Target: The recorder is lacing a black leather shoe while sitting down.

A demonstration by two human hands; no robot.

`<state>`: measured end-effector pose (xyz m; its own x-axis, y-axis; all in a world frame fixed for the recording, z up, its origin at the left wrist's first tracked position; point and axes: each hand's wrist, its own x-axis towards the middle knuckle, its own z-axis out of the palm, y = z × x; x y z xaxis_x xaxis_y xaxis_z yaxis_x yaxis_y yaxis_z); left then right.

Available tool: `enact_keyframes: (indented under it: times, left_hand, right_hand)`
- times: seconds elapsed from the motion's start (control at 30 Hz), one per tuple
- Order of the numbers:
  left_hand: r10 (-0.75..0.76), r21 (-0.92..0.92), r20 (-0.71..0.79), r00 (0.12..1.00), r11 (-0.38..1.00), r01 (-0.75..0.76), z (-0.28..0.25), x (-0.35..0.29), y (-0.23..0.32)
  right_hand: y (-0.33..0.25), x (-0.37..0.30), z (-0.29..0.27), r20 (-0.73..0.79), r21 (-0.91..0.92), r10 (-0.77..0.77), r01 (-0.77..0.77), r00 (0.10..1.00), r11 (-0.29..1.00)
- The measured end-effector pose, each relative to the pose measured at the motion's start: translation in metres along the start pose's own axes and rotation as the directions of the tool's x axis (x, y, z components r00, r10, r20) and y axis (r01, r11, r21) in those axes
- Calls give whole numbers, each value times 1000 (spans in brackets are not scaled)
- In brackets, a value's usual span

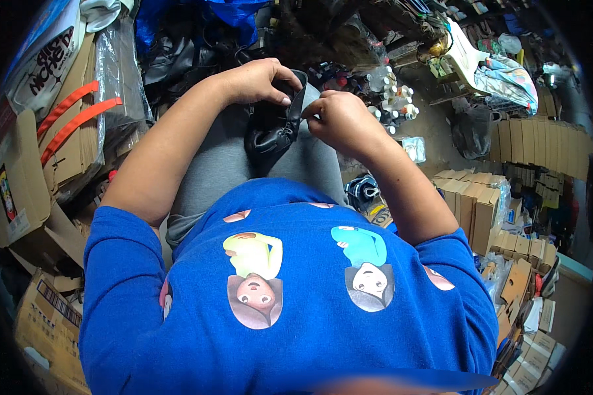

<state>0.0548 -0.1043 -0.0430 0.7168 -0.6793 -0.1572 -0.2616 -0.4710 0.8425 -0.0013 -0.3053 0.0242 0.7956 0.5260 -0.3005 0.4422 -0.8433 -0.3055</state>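
A black lace-up shoe (270, 139) rests on my lap, between my grey-clad thighs, with its toe toward me. My left hand (262, 80) is closed on the far part of the shoe, thumb and forefinger at the rim of its opening. At the shoe's right side, my right hand (346, 122) has its fingers curled in a pinch against the edge. Whatever lies between those fingertips is too small to make out. The laces show near the right side of the shoe.
Black shoes or leather pieces (171, 62) are heaped at the far left. Several small bottles (395, 99) stand on the floor beyond my right hand. Stacked cardboard boxes (471, 204) line the right, a white plastic chair (464, 56) stands far right, and an open carton (23, 178) is left.
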Motion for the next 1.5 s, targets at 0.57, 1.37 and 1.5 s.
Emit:
enact_keyframes:
  times: [0.57, 1.37, 1.5]
  left_hand:
    - [-4, 9, 51, 999, 1000, 3, 3, -4, -5]
    - [-145, 400, -179, 973, 893, 207, -21, -55, -11]
    - [-56, 364, -315, 947, 915, 175, -8, -59, -16]
  right_hand:
    - [40, 13, 6, 58, 294, -124, 102, 991, 950]
    - [57, 13, 33, -47, 743, -5, 39, 999, 668]
    - [58, 9, 35, -149, 576, -41, 120, 988, 808]
